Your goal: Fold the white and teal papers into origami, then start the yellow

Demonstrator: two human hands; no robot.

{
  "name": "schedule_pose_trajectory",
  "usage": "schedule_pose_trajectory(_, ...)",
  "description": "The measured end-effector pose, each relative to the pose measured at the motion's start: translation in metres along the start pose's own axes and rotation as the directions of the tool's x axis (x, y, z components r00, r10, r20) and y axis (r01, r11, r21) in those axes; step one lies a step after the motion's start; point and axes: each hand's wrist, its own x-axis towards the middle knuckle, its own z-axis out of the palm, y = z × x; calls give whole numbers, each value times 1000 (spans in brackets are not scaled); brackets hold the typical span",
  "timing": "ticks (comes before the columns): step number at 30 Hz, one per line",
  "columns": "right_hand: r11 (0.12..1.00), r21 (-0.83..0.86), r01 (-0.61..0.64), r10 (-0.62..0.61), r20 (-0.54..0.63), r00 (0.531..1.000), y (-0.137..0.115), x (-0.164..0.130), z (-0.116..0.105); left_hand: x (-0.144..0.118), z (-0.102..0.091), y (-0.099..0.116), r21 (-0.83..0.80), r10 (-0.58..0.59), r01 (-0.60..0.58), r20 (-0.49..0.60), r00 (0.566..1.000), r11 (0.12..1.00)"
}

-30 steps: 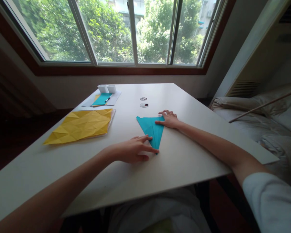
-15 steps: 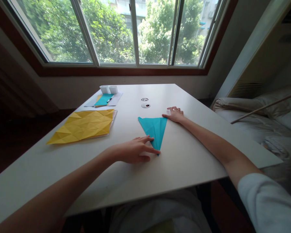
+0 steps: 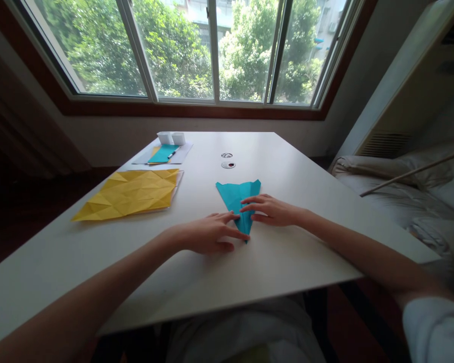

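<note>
Folded teal paper (image 3: 237, 195), a long narrow triangle, flat on the white table (image 3: 287, 252) just right of frame centre, wide end toward the window, sharp tip pointing at the lower edge. Left hand (image 3: 208, 234) lying low, fingers spread and pressing the tip from the left side; not gripping, only pinning. Right hand (image 3: 272, 210) coming in from the right, fingers extended flat across the middle of the triangle, thumb underneath not visible, so whether pinching or only pressing cannot be told. The 2 hands close together, nearly meeting over the narrow end.

Likely handling: very light, thin, several layers thick at the folds so stiffer along the creases than at the free flaps; smooth on the smooth tabletop, apt to slide unless held down; easily dented or torn at the tip. Best taken by the layered long edges or the wide end, with flat fingertips rather than nails.

Left of centre, a creased yellow sheet (image 3: 130, 194) on a clear sleeve. Upper left of the tabletop, 2 small white cups (image 3: 171, 137), another teal sheet (image 3: 162, 154) with a pen (image 3: 173, 153) on white paper. Above centre, 2 round cable holes (image 3: 227, 160). Right edge, a pale sofa (image 3: 401, 191).
</note>
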Motion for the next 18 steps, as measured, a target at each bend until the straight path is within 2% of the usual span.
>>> schedule_pose_trajectory(2,1000,26,18,-19,46,999,-9,0,3,-2,-1,0,5,-6,7,-16,1000,1000)
schedule_pose_trajectory(5,1000,13,8,-9,56,998,-8,1,7,-5,-2,-5,15,0,1,-46,999,1000)
schedule_pose_trajectory(9,986,-149,-77,81,20,997,-6,1,10,-4,0,-20,27,27,-22,-170,985,999)
schedule_pose_trajectory(13,930,-304,-205,200,-48,979,-12,1,9,3,7,-32,24,31,-25,-286,958,999)
schedule_pose_trajectory(18,910,-357,-212,203,-63,977,-19,1,9,11,15,-32,69,-20,51,-390,921,996)
